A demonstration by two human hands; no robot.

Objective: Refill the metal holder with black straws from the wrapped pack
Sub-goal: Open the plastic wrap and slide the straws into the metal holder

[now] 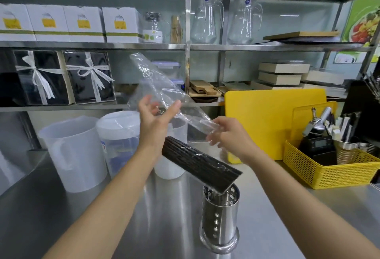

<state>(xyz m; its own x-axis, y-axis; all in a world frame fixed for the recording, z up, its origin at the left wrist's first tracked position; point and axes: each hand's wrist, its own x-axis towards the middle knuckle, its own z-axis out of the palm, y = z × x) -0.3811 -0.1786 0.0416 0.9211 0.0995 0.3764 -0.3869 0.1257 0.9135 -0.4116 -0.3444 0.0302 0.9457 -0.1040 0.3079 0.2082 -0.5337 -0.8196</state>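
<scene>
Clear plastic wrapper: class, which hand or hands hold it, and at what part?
The right hand pinches the clear plastic wrapper at its lower end. The open left hand only rests against its middle. Neither hand holds the black straws.

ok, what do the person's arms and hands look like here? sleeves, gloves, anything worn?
Both forearms are bare from the bottom edge of the frame to the wrist: no sleeves in view. The left hand and right hand wear no gloves. No watch, bracelet or ring shows on the sides facing the camera.
</scene>
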